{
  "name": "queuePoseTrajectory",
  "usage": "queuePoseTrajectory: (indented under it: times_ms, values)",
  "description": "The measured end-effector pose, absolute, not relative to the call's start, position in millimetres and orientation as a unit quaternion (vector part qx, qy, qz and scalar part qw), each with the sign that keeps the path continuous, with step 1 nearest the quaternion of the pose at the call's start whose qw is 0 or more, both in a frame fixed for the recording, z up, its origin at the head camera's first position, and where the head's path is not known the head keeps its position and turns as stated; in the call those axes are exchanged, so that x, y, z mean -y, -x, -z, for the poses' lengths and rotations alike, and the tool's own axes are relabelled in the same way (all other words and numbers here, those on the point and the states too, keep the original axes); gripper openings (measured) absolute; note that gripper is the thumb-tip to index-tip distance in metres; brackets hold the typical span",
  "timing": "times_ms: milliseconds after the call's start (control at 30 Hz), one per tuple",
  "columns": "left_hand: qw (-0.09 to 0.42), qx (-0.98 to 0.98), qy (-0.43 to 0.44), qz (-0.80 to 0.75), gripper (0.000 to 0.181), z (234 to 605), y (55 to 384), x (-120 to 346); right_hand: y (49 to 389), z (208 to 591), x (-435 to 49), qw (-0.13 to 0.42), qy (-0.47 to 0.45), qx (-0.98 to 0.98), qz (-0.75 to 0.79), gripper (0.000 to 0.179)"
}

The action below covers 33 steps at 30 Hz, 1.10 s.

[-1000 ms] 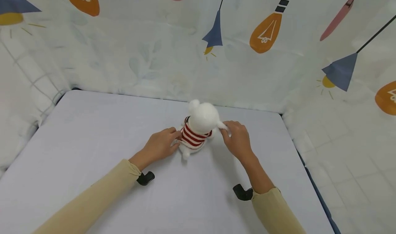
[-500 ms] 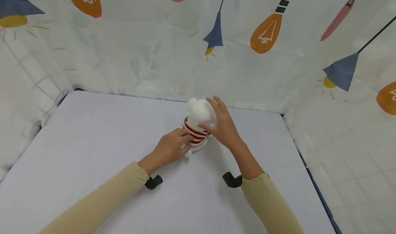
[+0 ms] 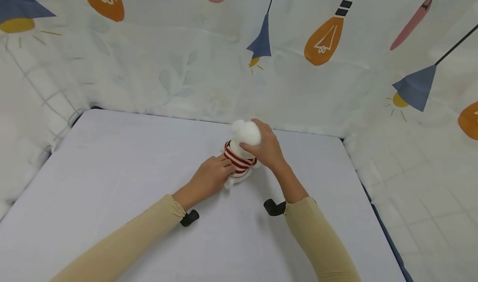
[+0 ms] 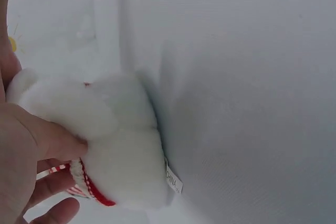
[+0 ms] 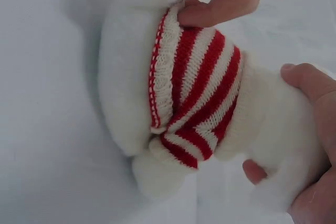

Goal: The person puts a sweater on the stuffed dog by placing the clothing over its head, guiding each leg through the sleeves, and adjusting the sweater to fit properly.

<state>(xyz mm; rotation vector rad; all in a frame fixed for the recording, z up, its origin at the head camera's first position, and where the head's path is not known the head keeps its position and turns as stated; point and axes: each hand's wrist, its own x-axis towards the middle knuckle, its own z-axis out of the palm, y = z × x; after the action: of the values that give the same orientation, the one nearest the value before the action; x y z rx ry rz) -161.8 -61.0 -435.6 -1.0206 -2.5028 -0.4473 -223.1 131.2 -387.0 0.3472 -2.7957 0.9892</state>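
A white plush toy (image 3: 248, 132) in a red-and-white striped knit sweater (image 3: 238, 161) sits upright on the table, its back toward me. My right hand (image 3: 269, 147) grips its round head from the right; in the right wrist view thumb and fingers wrap the white head (image 5: 286, 129). At the lower left, my left hand (image 3: 210, 176) holds the sweater's edge. The left wrist view shows the left thumb (image 4: 60, 141) on the white plush, with fingers by the ribbed hem. A small white label (image 4: 174, 181) sticks out at the toy's base. The toy's face is hidden.
The table (image 3: 130, 157) has a white cover and meets a patterned fabric wall (image 3: 209, 74) just behind the toy. Black wrist-worn pieces (image 3: 274, 207) hang below both sleeves. More wall fabric (image 3: 418, 182) rises at the right.
My right hand has left the limb or ear at the toy's right side and moved up and left onto its head. My left hand has shifted slightly right along the sweater.
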Motion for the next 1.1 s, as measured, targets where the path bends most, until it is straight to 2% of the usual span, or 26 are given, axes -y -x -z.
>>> queuePoseTrajectory:
  times_ms: [200, 433, 600, 700, 900, 1100]
  values:
    - [0.210, 0.882, 0.401, 0.131, 0.020, 439, 162, 62, 224, 395, -137, 0.100, -0.079, 0.923, -0.363, 0.072]
    - [0.165, 0.886, 0.419, 0.110, 0.014, 434, 156, 61, 221, 396, -135, 0.119, -0.058, 0.924, -0.360, 0.069]
    - [0.161, 0.885, 0.417, 0.131, 0.013, 430, 152, 62, 219, 396, -141, 0.123, -0.061, 0.922, -0.362, 0.069]
    - [0.175, 0.879, 0.407, 0.175, 0.015, 429, 151, 64, 218, 394, -150, 0.119, -0.061, 0.917, -0.377, 0.068]
    - [0.185, 0.878, 0.360, 0.255, 0.035, 429, 156, 73, 211, 386, -171, 0.094, -0.055, 0.889, -0.444, 0.061]
    - [0.169, 0.868, 0.379, 0.272, 0.027, 430, 159, 70, 203, 384, -178, 0.068, -0.084, 0.854, -0.509, 0.059]
